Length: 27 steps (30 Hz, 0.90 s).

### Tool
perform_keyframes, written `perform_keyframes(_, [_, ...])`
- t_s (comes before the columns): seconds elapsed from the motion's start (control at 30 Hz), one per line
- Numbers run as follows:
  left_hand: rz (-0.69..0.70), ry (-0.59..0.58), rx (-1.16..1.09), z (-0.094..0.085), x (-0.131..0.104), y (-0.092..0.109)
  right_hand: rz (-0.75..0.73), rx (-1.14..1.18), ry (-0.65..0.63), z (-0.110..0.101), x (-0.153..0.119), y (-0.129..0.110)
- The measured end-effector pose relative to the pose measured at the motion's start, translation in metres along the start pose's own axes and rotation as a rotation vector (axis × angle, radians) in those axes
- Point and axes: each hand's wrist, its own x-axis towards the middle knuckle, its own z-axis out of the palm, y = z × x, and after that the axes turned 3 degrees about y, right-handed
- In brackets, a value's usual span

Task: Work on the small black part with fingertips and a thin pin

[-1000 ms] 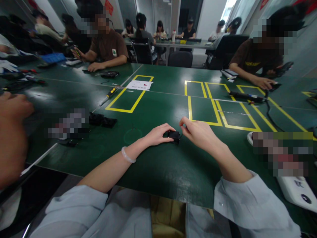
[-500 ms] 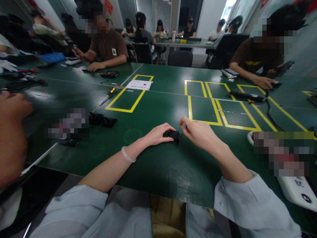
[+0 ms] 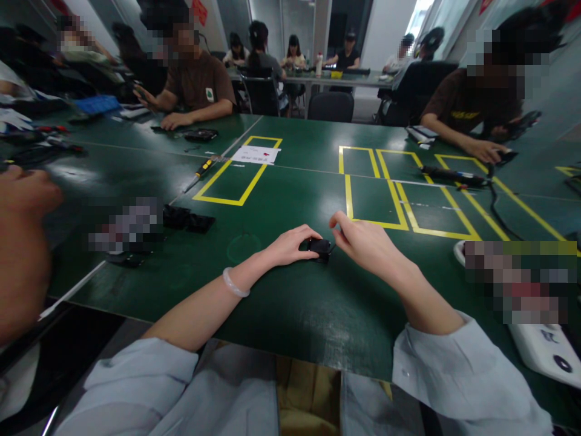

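My left hand pinches a small black box-like object between thumb and fingers, low over the green table or resting on it. Just to its right is my right hand, with thumb and index finger bent together. A short, thin dark piece runs from the black object toward those fingertips. It is too small to tell whether it is a wire or a tool tip. The lower fingers of my right hand are hidden.
Dark pieces and a yellow-black screwdriver lie left. Beyond are printed paper and yellow tape outlines. A white device stands right, near a black cabled tool. Another person's hand enters at left.
Almost nothing differs. Both hands keep their places around the black object, and the other person's hand at the left edge has shifted very slightly.
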Motion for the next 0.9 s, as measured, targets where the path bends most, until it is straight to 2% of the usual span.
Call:
perform_keyframes(0.27, [-0.029, -0.001, 0.002, 0.0008, -0.0006, -0.0006, 0.014, -0.018, 0.007, 0.0015, 0.0002, 0.0002])
perform_keyframes(0.9, [-0.003, 0.001, -0.001, 0.0010, -0.0004, -0.0022, 0.011, -0.045, 0.007, 0.0019, 0.0011, 0.0012])
